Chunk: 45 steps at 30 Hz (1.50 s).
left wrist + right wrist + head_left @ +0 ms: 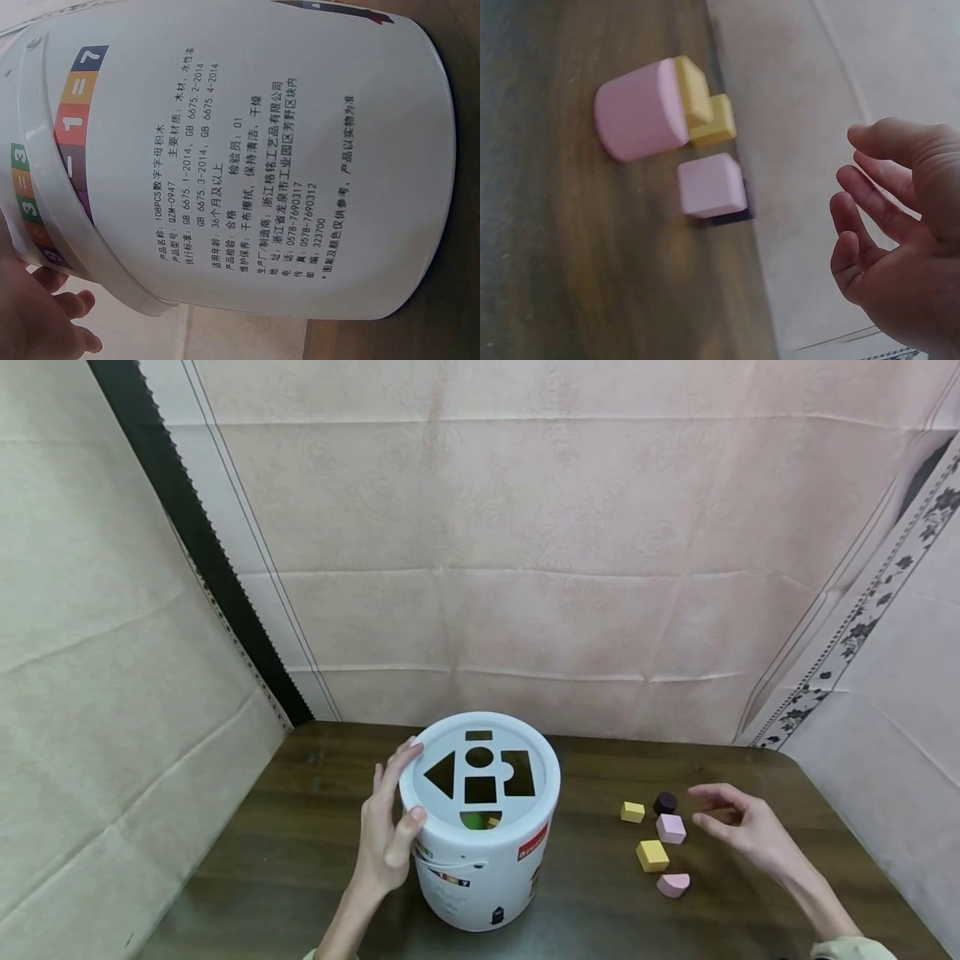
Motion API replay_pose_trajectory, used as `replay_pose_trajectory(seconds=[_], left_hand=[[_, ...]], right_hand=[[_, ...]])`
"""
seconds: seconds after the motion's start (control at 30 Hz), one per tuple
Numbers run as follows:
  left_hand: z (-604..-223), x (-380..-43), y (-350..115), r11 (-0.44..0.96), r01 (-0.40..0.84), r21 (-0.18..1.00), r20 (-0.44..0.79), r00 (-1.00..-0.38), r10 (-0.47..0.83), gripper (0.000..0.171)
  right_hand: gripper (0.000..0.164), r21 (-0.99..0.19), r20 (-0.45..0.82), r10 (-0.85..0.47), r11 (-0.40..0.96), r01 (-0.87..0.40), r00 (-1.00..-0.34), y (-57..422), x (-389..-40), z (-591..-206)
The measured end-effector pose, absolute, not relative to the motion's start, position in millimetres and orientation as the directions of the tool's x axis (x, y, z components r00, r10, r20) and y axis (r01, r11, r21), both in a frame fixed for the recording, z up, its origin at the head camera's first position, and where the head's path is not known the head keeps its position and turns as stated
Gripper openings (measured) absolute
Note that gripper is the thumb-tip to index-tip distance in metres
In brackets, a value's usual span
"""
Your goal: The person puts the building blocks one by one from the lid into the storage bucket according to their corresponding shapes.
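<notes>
A white shape-sorting bucket [465, 893] stands on the table, with several shaped holes in its lid [543, 777]. My left hand [386, 827] rests against the lid's left rim, thumb at the front and fingers spread farther back. The left wrist view shows the bucket's printed side. My right hand [750, 831] hovers just right of the loose blocks, thumb and forefinger apart with nothing between. Closest to it are a light pink block [671, 828] and a dark round block [665, 803]. A small yellow block [632, 812], a larger yellow block [652, 856] and a pink half-round block [673, 885] lie nearby.
The brown wooden table [300, 835] meets a pale cloth backdrop [510, 543] at its far edge. More cloth hangs at left and right. Green and yellow show inside the bucket through the lid's front hole. A white handle [60, 172] hangs along the bucket's side.
</notes>
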<state>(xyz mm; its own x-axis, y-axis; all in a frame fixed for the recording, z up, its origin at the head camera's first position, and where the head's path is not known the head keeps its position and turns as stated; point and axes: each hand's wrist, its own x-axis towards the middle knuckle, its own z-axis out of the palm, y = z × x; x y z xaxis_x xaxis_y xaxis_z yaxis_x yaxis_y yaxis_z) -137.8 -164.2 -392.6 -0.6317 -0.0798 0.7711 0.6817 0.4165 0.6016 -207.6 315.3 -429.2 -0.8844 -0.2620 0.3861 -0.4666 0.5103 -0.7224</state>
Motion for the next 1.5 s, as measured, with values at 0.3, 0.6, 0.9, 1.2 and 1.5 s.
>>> replay_pose_trajectory(seconds=[0.3,0.6,0.9,1.2,1.5], left_hand=[[-393,-138,-164,0.423,0.674,0.606,0.765,-0.640,-0.074,0.070],[-394,-138,-165,0.423,0.675,0.605,0.766,-0.638,-0.077,0.069],[-393,-138,-164,0.421,0.675,0.606,0.765,-0.639,-0.078,0.069],[-393,-137,-164,0.421,0.672,0.610,0.763,-0.641,-0.081,0.067],[-394,-138,-164,0.421,0.680,0.601,0.771,-0.632,-0.079,0.066]], right_hand=[[0.039,-0.761,0.315,-0.241,0.515,-0.396,-0.918,321,-208,-458],[0.042,-0.757,0.335,-0.269,0.494,-0.428,-0.903,319,-210,-472],[0.041,-0.750,0.321,-0.280,0.508,-0.424,-0.905,317,-213,-482],[0.040,-0.740,0.322,-0.263,0.530,-0.415,-0.909,315,-215,-486],[0.038,-0.721,0.305,-0.252,0.568,-0.395,-0.918,314,-216,-488]])
